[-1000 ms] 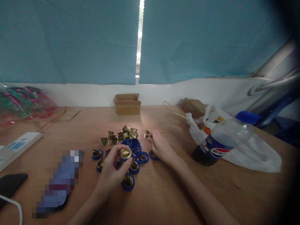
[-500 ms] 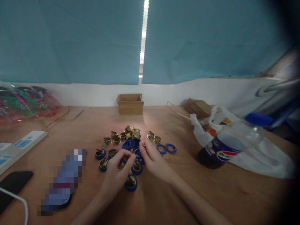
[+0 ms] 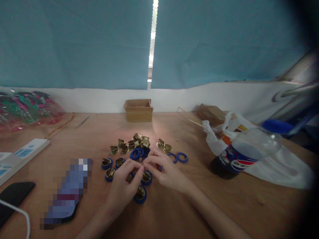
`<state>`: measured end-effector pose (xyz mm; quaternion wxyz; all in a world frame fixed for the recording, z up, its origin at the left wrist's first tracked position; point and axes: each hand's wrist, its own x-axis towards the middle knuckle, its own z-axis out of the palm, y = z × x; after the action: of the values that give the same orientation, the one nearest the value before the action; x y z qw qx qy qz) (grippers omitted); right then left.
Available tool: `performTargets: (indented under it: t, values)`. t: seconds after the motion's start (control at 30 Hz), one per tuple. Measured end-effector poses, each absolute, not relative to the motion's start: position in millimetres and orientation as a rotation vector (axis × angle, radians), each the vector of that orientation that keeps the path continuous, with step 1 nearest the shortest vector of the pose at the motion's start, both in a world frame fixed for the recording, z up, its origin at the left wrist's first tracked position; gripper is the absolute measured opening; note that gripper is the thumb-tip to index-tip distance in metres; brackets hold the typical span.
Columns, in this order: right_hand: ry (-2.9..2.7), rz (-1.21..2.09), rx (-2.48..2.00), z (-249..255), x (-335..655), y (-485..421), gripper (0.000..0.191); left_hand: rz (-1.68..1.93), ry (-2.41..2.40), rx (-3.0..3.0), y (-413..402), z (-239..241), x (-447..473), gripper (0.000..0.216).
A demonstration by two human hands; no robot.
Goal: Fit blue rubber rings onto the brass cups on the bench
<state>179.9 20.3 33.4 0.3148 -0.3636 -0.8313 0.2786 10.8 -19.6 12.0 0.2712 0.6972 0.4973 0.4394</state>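
My left hand [image 3: 126, 179] is closed in a pinch, thumb against fingertips, low over the table. My right hand [image 3: 166, 171] is closed too, and its fingertips meet those of the left. Whatever lies between them is too small or hidden to make out. Around and under both hands lie brass-coloured round pieces seated in blue rings [image 3: 140, 195]. Behind them is a heap of bare brass-coloured pieces [image 3: 145, 142] with upright curved tabs. Loose blue rings [image 3: 182, 157] lie right of my right hand, and more blue rings [image 3: 135, 154] lie beyond my fingers.
At the back stands an open cardboard box [image 3: 139, 115]. To the right a cola bottle [image 3: 243, 159] leans on a white plastic bag [image 3: 279, 172]. On the left are a pixelated object [image 3: 67, 196], a dark phone-like slab [image 3: 17, 199] and a white power strip [image 3: 30, 154].
My right hand has moved left and slightly down, bringing its fingertips against the left hand's. My left hand has stayed nearly in place.
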Motion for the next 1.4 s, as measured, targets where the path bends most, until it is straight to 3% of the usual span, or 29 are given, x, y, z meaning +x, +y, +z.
performTargets:
  t: [0.43,0.73,0.9,1.1,1.4]
  values:
    - [-1.954,0.941,-1.104,30.5,183.3,27.6,0.023,1.204,1.382,1.878,-17.4,9.1,9.7,0.014]
    - [-1.584,1.594,-0.956,23.2,179.5,28.5,0.037,1.251,1.382,1.783,-16.3,-1.4,10.7,0.044]
    - [-1.473,1.901,-0.831,13.0,172.2,25.8,0.032,1.233,1.402,1.890,-16.7,-6.4,9.8,0.050]
    - [-1.363,1.959,-0.891,6.6,168.8,27.3,0.029,1.239,1.371,1.897,-16.1,-9.4,9.4,0.065]
    - [-1.436,1.926,-0.923,11.0,171.6,27.1,0.030,1.291,1.360,2.036,-13.2,-15.3,7.4,0.067]
